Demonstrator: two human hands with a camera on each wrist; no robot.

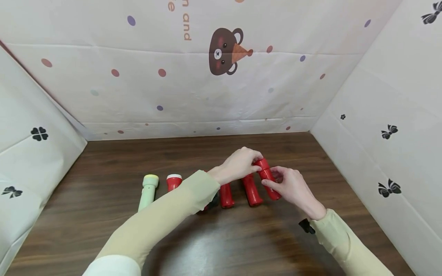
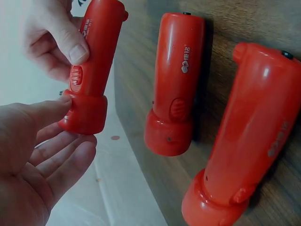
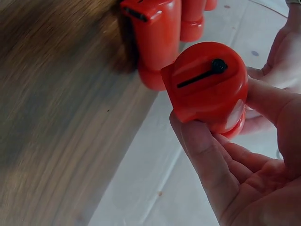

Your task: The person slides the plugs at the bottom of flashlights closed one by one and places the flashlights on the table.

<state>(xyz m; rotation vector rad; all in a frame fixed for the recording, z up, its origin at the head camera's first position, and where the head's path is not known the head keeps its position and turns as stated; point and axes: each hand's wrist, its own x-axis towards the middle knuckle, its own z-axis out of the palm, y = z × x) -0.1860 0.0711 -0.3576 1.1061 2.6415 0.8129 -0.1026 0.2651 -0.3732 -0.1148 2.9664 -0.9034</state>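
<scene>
Both hands hold one red flashlight [image 1: 268, 179] above the right part of the table. My left hand [image 1: 239, 165] pinches its wider head end between thumb and fingers. Around the body is my right hand [image 1: 293, 186], with its thumb lying by the slide switch [image 2: 75, 76] in the left wrist view. The right wrist view shows the flashlight's tail end [image 3: 207, 84], which has a black slot. Just left of the held one, a second red flashlight [image 1: 251, 191] lies on the table, and another red flashlight [image 1: 226, 196] lies beyond it, partly covered by the left arm.
Farther left on the wooden table [image 1: 114, 165] lie a red flashlight with a white rim [image 1: 173, 182] and a pale green flashlight with a yellow rim [image 1: 149, 189], both partly behind the left sleeve. Printed white sheets [image 1: 193, 88] stand along the table's back and sides.
</scene>
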